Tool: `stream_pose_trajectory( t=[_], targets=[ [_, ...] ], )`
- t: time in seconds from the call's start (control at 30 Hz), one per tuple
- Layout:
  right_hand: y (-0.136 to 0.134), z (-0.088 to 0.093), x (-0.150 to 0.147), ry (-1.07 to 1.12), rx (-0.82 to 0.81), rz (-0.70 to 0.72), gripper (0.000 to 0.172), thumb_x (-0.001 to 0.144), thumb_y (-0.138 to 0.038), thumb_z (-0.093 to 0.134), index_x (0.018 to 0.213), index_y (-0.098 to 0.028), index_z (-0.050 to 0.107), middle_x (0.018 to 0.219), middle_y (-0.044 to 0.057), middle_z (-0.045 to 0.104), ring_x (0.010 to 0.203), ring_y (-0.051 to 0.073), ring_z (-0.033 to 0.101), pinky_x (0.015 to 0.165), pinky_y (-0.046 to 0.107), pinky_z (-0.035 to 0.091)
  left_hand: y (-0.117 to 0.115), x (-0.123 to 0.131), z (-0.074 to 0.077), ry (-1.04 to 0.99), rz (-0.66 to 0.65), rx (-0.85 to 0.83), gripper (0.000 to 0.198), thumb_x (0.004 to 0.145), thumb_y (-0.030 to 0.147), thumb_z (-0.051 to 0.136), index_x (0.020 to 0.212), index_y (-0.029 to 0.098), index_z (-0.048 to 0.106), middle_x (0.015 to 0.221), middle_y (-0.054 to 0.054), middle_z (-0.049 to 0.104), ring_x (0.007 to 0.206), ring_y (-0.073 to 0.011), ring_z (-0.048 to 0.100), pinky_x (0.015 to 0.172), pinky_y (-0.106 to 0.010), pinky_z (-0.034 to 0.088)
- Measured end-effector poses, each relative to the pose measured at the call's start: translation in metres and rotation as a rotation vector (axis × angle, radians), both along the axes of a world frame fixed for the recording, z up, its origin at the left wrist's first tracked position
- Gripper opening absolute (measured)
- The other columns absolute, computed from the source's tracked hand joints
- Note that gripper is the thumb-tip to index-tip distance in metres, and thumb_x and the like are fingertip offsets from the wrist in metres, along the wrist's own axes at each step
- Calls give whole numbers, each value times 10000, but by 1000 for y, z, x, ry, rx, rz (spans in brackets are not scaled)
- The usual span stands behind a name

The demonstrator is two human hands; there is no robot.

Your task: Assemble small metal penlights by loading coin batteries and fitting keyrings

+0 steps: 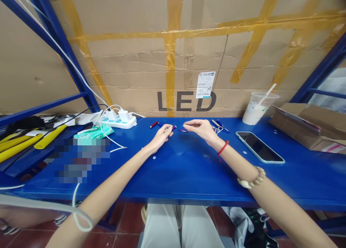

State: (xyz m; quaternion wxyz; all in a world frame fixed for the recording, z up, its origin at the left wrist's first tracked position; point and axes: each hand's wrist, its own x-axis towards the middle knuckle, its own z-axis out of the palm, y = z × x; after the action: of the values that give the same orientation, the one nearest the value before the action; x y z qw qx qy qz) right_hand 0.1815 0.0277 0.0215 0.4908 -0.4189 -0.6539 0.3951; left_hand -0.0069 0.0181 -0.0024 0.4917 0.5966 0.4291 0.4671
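Observation:
My left hand (162, 135) is closed around a slim purple pen piece (174, 128), whose end sticks out past the fingers. Across a small gap, my right hand (201, 130) has thumb and fingertips pinched together; what is between them, if anything, is too small to make out. Just under those fingertips is another purple pen piece (183, 130). A red pen piece (154, 125) lies beyond my left hand, beside a dark blue one partly hidden by it. Behind my right hand are several pen pieces (219, 123) and some thin metal clips or rings (218, 129).
On the blue table (173, 172) a phone (259, 147) lies at right, near a drink cup (255, 109) with a straw and an open cardboard box (310, 129). At left are a power strip (123, 122), a tissue pack (93, 132) and white cables. A large carton (129, 71) stands behind.

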Motion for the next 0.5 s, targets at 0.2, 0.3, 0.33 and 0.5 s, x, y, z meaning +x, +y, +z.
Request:
stream_pose_trajectory(
  t=[0.2, 0.3, 0.33, 0.5],
  targets=[
    [-8, 8, -5, 22, 27, 30, 318, 638, -373, 732, 846, -132, 722, 812, 67, 727, 730, 177, 672, 702, 306, 549, -7, 3, 5, 85, -34, 106, 288, 855, 358, 493, 980, 125, 609, 684, 10, 457, 585, -82, 358, 501, -195, 252],
    [-10, 8, -5, 3, 40, 91, 324, 662, -404, 709, 849, -139, 724, 842, 71, 724, 779, 185, 663, 732, 308, 523, -8, 3, 7, 107, -44, 138, 273, 857, 340, 492, 972, 125, 615, 697, 7, 467, 597, -84, 360, 521, -209, 259],
    [-10, 7, -6, 0, 43, 113, 324, 666, -411, 704, 847, -144, 725, 858, 70, 723, 799, 185, 658, 743, 306, 513, -8, 3, 7, 107, -47, 148, 270, 857, 337, 493, 977, 128, 614, 704, 7, 472, 597, -84, 361, 525, -213, 262],
    [-8, 1, -7, 3, -83, 148, 373, 667, -444, 694, 910, -162, 716, 936, 75, 711, 822, 165, 628, 622, 240, 466, -11, 3, 10, 73, -64, 181, 267, 840, 341, 517, 993, 136, 595, 725, 4, 490, 606, -87, 382, 542, -223, 282]
  ],
)
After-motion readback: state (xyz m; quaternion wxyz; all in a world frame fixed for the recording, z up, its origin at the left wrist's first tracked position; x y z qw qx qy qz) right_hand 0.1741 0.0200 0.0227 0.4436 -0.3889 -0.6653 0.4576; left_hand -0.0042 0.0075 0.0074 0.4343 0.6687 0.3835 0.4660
